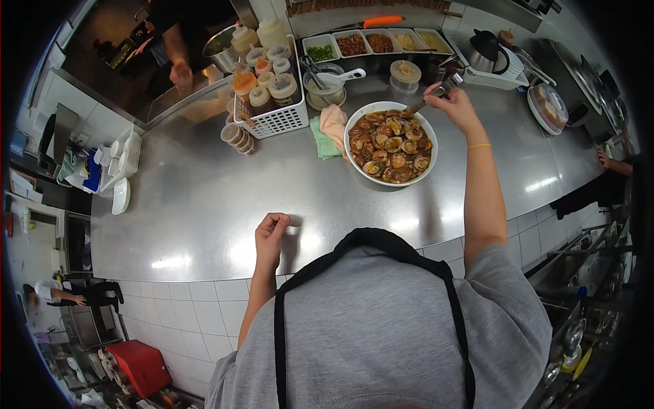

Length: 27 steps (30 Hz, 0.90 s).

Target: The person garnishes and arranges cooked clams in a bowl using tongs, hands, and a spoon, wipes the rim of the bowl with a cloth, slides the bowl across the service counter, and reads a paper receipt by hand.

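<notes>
A white bowl (pixel 434 154) full of clams in brown sauce (pixel 393 144) stands on the steel counter in front of me. My right hand (pixel 449 108) is at its upper right rim, fingers closed around a metal utensil (pixel 417 106). The lower end of that utensil dips among the clams; its exact kind is hard to make out. My left hand (pixel 271 234) hovers near the counter's front edge, fingers curled in, with nothing visible in it. Beside the bowl's left rim lie a pinkish cloth (pixel 334 124) and a green cloth (pixel 325 142).
A white basket (pixel 281 123) of sauce bottles stands back left, near stacked small cups (pixel 237 138). Topping trays (pixel 351 45) line the back, with an orange-handled knife (pixel 383 22) behind. A lidded tub (pixel 405 75) sits behind the bowl. Other people work around the counter.
</notes>
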Motion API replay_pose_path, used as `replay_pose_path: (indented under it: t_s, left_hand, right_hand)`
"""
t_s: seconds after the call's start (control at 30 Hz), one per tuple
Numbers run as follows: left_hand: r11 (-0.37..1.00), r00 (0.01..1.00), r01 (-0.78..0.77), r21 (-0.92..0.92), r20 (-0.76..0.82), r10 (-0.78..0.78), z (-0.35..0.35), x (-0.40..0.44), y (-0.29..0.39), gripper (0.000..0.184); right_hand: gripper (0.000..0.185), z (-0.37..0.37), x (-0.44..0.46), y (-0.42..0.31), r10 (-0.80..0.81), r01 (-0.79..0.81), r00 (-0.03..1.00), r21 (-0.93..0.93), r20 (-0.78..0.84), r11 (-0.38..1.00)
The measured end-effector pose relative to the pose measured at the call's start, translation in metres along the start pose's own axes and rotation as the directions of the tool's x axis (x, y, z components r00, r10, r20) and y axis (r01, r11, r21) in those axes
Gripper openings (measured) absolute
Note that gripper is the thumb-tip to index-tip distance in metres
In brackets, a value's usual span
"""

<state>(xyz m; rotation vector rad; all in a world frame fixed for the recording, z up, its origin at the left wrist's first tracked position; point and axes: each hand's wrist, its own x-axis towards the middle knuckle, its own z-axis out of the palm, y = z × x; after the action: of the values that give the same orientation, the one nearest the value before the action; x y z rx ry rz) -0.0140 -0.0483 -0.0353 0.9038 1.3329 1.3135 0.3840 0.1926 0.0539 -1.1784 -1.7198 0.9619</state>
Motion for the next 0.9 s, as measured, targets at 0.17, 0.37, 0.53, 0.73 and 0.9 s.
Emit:
replay_pose_path:
  t_s: [0.17,0.37,0.53,0.73,0.9]
  left_hand:
    - [1.000,1.000,-0.002,0.014,0.028,0.001,0.003,0.000,-0.001,0.011]
    - [1.000,1.000,-0.009,0.000,0.022,0.009,0.003,0.000,0.001,0.011]
    - [1.000,1.000,-0.003,0.015,0.018,0.003,0.002,-0.004,0.003,0.010]
    - [1.000,1.000,0.009,0.022,0.015,-0.009,-0.004,0.000,-0.004,0.011]
    - [1.000,1.000,0.002,-0.001,0.029,-0.002,0.004,0.001,0.000,0.011]
  right_hand:
    - [0.012,0.024,-0.023,-0.029,-0.045,0.047,0.997,-0.037,0.066,0.998]
    - [0.014,0.046,-0.031,-0.042,-0.059,0.060,0.986,0.000,0.157,0.998]
    - [0.015,0.055,-0.032,-0.040,-0.010,0.026,0.973,-0.067,0.232,0.997]
    - [0.017,0.051,-0.036,-0.038,0.007,0.042,0.972,-0.204,0.235,0.978]
    - [0.014,0.051,-0.032,-0.041,0.098,-0.070,0.975,-0.143,0.200,0.987]
